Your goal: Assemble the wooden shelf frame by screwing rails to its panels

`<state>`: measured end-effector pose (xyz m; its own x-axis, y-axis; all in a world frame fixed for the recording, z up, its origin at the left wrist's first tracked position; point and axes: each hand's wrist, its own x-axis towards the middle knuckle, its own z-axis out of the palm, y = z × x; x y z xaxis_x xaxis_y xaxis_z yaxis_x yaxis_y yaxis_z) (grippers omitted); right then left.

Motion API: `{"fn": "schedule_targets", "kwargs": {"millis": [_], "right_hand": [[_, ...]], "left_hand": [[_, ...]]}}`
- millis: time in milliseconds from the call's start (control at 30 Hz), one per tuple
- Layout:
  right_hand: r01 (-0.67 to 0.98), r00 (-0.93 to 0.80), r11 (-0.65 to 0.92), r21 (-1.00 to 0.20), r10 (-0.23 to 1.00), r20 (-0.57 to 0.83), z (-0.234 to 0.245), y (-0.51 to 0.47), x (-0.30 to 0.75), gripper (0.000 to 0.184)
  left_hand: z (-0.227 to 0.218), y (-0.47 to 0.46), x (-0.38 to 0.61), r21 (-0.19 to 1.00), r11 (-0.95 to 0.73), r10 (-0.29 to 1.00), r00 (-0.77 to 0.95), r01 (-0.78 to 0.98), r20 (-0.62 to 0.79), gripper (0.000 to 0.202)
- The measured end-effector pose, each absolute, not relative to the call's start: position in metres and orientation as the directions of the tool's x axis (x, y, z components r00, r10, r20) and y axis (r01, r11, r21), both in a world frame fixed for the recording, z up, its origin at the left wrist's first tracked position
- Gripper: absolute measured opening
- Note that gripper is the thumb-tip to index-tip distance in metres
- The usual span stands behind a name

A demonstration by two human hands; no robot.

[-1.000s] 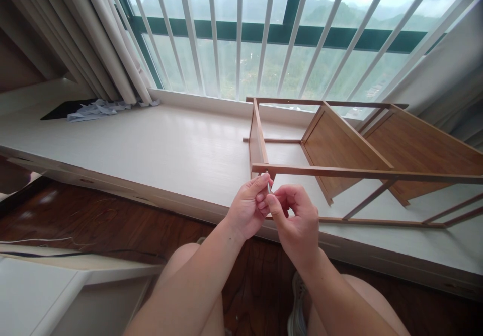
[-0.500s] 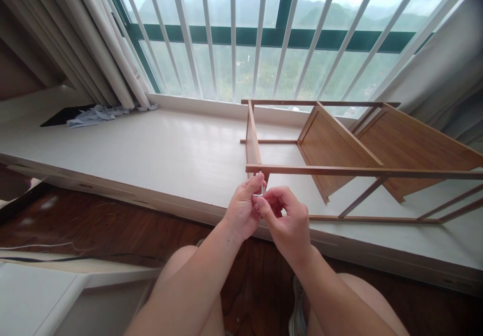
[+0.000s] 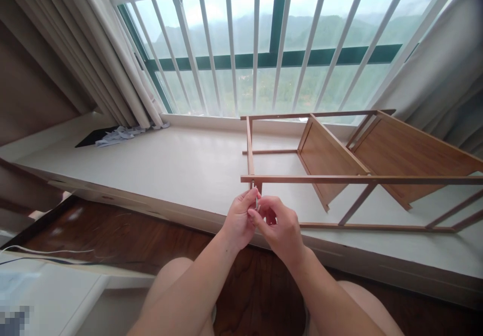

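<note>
Rack [image 3: 354, 179], brown wood, slim rails [image 3: 328, 225], flat panels [image 3: 411, 150], small silvery tool [image 3: 257, 203]

Below the green-framed window [image 3: 267, 60] lie a white ledge [image 3: 188, 160] and dark wooden floor [image 3: 113, 225]; white bars [image 3: 255, 39] stand before it, beige curtains [image 3: 116, 74] flank it, daylight fills it.

The left hand [image 3: 240, 219] and right hand [image 3: 281, 221] are bare, as are both forearms [image 3: 194, 283]. A tiny round spot [image 3: 227, 250] marks the left wrist [image 3: 231, 241]. The rounded knees [image 3: 174, 271] are bare too.
</note>
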<state>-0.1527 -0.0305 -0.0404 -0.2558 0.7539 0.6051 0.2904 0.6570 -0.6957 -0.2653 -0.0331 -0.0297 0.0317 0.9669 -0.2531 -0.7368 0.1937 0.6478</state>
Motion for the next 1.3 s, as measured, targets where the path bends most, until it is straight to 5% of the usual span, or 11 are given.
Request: {"fn": "schedule_targets", "kwargs": {"millis": [167,567,1300], "right_hand": [[0.285,-0.301,0.739,-0.61,0.674,0.675,-0.039,-0.026,-0.15,0.017],[0.233,-0.265,0.794,-0.562,0.608,0.749,-0.041,-0.021,-0.157,0.023],[0.24,-0.268,0.781,-0.576,0.624,0.734,-0.04,-0.019,-0.159,0.025]], "left_hand": [[-0.027,-0.033,-0.264,0.617,0.21,0.95,0.011,-0.758,-0.311,0.032],[-0.034,-0.025,-0.261,0.512,0.166,0.976,0.067,-0.843,-0.206,0.037],[-0.03,-0.031,-0.26,0.468,0.245,0.922,0.055,-0.849,-0.383,0.034]]}}
